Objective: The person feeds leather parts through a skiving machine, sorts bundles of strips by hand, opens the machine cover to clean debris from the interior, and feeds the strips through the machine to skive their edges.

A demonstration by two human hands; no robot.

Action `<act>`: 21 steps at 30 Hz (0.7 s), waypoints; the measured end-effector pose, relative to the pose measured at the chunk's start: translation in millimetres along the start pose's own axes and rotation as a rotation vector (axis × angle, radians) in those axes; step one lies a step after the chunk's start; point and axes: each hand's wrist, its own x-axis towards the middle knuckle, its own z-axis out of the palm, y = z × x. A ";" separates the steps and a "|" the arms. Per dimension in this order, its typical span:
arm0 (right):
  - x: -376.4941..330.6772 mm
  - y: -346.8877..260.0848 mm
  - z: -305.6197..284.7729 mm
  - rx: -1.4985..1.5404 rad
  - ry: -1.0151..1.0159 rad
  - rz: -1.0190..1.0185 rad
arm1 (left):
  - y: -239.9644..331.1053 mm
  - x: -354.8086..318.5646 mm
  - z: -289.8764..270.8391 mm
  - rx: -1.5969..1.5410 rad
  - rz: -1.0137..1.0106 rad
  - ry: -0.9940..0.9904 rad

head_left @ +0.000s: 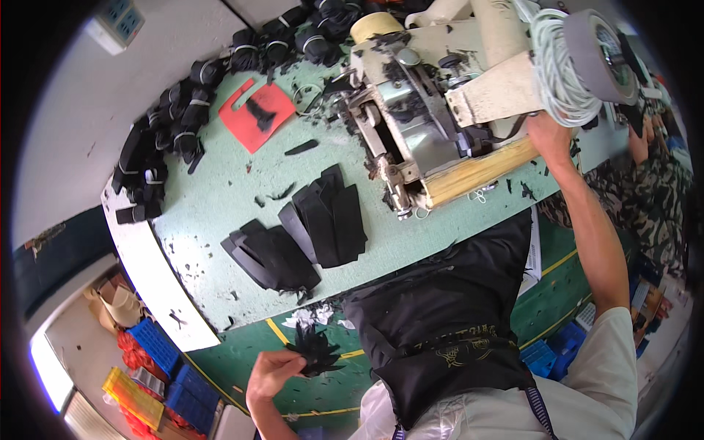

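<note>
My left hand (273, 375) is closed on a ragged bunch of black scraps (317, 353), held out past the table's front edge. My right hand (551, 139) reaches to the right end of a cream-coloured bench machine (493, 101), by its wooden front bar (480, 173); the fingers are mostly hidden behind the machine. Two fanned stacks of flat black pieces lie on the green tabletop (198, 220): a left stack (271, 257) and a larger right stack (328, 220).
Tied black bundles (170, 117) line the table's back and left edge. A red card (257, 114) lies near them. Wire coil (561, 70) and a grey roll (598, 55) sit on the machine. Blue crates (187, 400) stand lower left. Another person in camouflage (645, 198) is at right.
</note>
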 end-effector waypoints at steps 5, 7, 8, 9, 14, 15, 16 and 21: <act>2.3 -7.9 1.1 0.029 -0.012 -0.006 | -7.1 3.2 13.0 1.039 0.229 0.031; -0.7 -1.6 0.7 0.006 -0.011 -0.022 | 45.0 19.6 23.3 0.668 0.284 0.221; -1.8 5.1 2.1 -0.016 -0.013 -0.033 | 66.5 29.3 27.2 0.667 0.296 0.218; -4.8 10.5 3.9 -0.021 -0.006 -0.034 | 85.5 37.1 29.9 0.660 0.412 0.261; -20.6 44.1 16.9 -0.062 0.085 -0.360 | 147.1 85.7 35.7 0.751 0.891 0.300; -22.6 56.9 20.5 0.054 0.133 -0.366 | 156.5 94.0 38.2 0.744 0.904 0.297; -13.8 49.1 29.0 0.076 0.145 -0.369 | 166.5 90.9 35.4 0.784 0.940 0.310; -11.4 32.2 3.3 0.094 0.072 -0.370 | 198.0 127.2 40.9 0.787 1.116 0.231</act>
